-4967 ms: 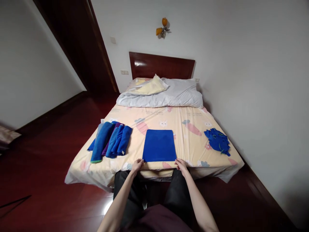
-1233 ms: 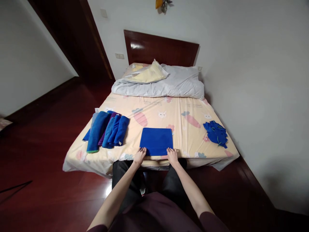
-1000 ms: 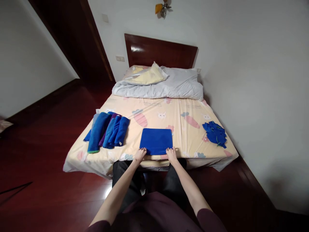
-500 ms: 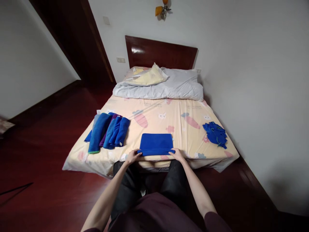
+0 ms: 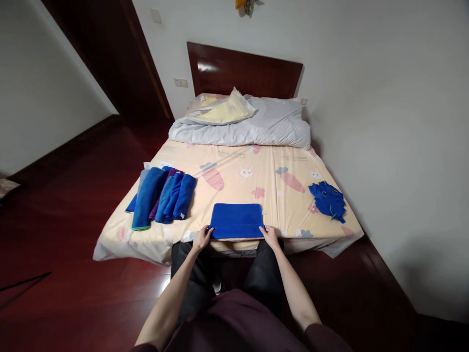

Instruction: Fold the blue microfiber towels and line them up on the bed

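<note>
A blue towel (image 5: 237,219) lies flat at the bed's near edge, its front strip folded over on itself. My left hand (image 5: 202,238) pinches the towel's near left corner between thumb and fingers. At the near right corner, my right hand (image 5: 270,236) grips the fold in the same way. Off to the left, several rolled towels (image 5: 149,198) in blue and purple lie side by side. A crumpled bunch of blue cloth (image 5: 328,201) with green edging sits at the bed's right side.
The bed (image 5: 234,168) has a sheet printed with carrots and rabbits. A grey quilt (image 5: 274,122) and a yellow pillow (image 5: 230,110) lie near the dark headboard (image 5: 244,71). A wall (image 5: 395,146) runs close along the right. My knees are against the bed's front.
The towel's near roll has flattened into a wider folded strip, with both hands still at its ends. The view has tipped slightly downward.
</note>
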Tool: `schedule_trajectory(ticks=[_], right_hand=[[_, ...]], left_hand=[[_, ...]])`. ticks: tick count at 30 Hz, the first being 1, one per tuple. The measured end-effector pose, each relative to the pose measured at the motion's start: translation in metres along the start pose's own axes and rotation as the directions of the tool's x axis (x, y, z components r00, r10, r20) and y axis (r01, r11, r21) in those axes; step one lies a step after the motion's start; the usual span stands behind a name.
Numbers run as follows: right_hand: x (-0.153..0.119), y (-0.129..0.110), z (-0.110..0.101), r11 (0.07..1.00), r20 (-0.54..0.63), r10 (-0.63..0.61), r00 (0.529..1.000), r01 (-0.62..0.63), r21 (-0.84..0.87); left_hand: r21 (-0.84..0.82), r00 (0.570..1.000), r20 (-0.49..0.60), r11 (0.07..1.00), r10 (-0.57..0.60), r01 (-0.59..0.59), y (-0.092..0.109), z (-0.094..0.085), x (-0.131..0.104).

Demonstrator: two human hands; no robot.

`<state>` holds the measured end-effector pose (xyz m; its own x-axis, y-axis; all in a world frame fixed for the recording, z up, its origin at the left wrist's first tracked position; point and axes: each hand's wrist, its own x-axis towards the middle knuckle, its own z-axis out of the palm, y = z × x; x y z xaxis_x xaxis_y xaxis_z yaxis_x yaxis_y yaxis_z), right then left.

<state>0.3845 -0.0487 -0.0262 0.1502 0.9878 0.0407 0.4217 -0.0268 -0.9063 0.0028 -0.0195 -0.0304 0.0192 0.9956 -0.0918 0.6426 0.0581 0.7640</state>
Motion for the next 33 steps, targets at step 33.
schedule_trajectory(ticks=[33], right_hand=[[-0.010, 0.011, -0.002, 0.999, -0.033, 0.038, 0.999, -0.037, 0.028]], left_hand=[[-0.036, 1.000, 0.006, 0.999, 0.004, -0.004, 0.001, -0.009, -0.013]])
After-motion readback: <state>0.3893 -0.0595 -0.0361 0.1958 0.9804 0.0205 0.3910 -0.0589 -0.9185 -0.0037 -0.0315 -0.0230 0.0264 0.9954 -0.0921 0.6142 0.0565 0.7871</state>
